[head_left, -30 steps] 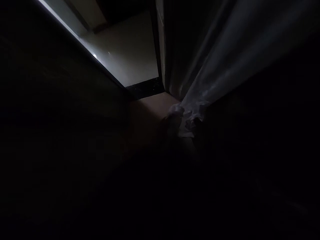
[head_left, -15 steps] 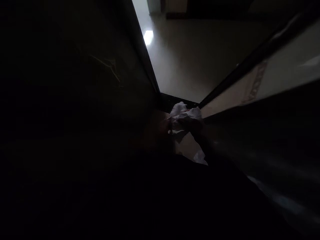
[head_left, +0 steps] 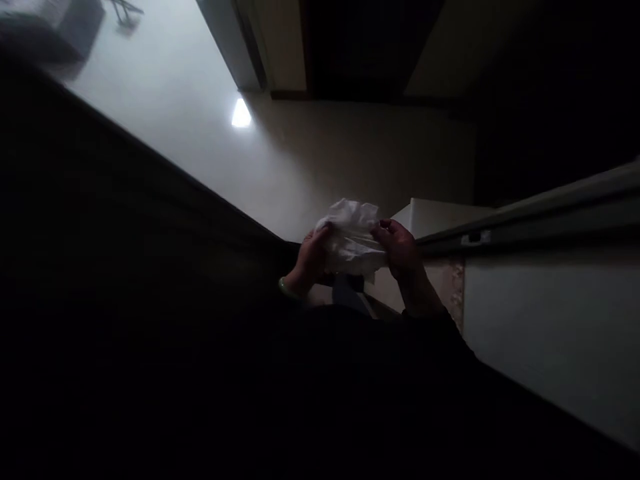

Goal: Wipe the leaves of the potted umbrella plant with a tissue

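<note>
Left hand (head_left: 311, 257): raised in front of the torso, thumb uppermost and directed inward, grip closed, fingers largely hidden. Right hand (head_left: 401, 249): positioned opposite at near-equal height, thumb directed inward, fingers curled, grip closed. Hands stand apart. Right forearm (head_left: 420, 293): angled forward and inward, partly bare.

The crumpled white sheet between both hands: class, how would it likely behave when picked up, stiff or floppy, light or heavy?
The crumpled white sheet is probably floppy, given its creases and uneven outline. It is likely light, as it looks thin and the left hand and right hand grip its sides.
</note>
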Available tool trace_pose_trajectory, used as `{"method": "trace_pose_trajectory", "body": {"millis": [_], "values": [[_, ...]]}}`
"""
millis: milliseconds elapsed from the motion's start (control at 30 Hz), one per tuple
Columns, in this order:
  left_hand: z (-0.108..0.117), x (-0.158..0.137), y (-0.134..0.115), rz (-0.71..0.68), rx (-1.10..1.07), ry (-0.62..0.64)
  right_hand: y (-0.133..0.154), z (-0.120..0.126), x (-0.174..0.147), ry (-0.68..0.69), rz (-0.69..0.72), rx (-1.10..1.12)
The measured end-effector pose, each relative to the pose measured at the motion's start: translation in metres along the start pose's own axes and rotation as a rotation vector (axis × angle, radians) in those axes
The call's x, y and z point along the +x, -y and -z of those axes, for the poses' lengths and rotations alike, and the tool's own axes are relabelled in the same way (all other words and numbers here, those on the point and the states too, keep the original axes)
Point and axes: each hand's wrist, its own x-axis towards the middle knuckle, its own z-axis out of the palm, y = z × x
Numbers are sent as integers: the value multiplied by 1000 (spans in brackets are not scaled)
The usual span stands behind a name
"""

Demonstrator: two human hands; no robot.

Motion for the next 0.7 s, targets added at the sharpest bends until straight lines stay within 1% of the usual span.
{"method": "trace_pose_trajectory", "body": {"millis": [67, 133, 200, 233, 333, 433, 500, 567, 600, 700], "values": [[-17, 67, -12, 19, -34, -11, 3, 6, 74, 12, -27, 78], [-37, 137, -31, 0, -6, -58, 13, -1, 158, 60, -37, 135], [-50, 196, -56, -72, 85, -126, 26, -21, 235, 129, -27, 150], [-53, 218, -70, -122, 141, -167, 32, -36, 268, 168, -26, 143], [-49, 271, -114, -231, 252, -331, 52, -91, 344, 280, -85, 144], [-37, 327, -155, -246, 233, -483, 70, -145, 409, 403, -269, 171], [-28, 373, -181, -239, 206, -519, 81, -179, 455, 540, -419, 175], [-19, 422, -212, -236, 210, -525, 94, -209, 503, 639, -499, 164], [-15, 446, -229, -241, 214, -536, 101, -223, 528, 641, -508, 160], [-5, 517, -287, -251, 206, -555, 127, -260, 603, 543, -483, 157]]}}
